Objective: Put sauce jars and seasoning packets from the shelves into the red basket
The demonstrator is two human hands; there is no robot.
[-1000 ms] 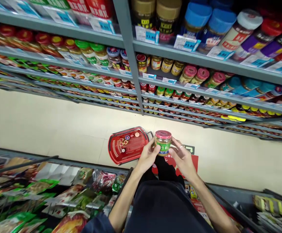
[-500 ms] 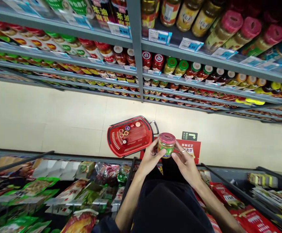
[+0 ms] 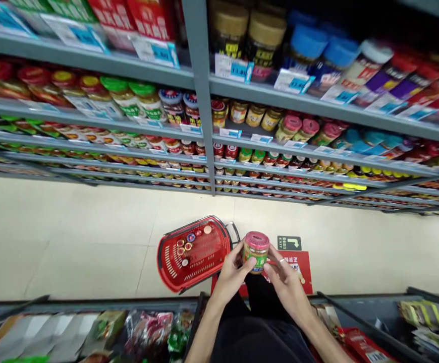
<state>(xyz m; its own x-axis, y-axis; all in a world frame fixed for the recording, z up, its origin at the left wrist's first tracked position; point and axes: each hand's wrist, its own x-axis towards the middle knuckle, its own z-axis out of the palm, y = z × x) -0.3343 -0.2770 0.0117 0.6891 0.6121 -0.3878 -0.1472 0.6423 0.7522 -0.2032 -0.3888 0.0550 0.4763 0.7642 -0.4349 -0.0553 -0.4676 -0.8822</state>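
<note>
I have the jar (image 3: 256,252) upright in front of the body, lid on top, well off the floor (image 3: 94,227), showing to the right of the basket (image 3: 204,254). The left hand (image 3: 230,276) takes its left side, thumb over the front; the right hand (image 3: 288,283) takes the other side. So my grip is two-handed, pinching the jar between both; where the hidden fingertips sit behind it, I cannot tell.

I judge the step in hand to be a steady hold for looking the jar over, its green label facing me. Any move from here, as I read it, calls for one hand to bear the full weight before the other lets go, and for minding the basket's handle (image 3: 235,233), just beside the left hand.

My count: one jar held, one ring (image 3: 282,260) on the right hand, one basket. Inside it I make out six round tops (image 3: 188,246): three gold-rimmed, one blue, two pale; a small red spot may be a seventh. One exit sign (image 3: 289,243) and one red sheet (image 3: 298,272) lie on the floor. On the shelves (image 3: 265,96), three pink lids (image 3: 309,127) show in front. The lower rows are too small to count.
</note>
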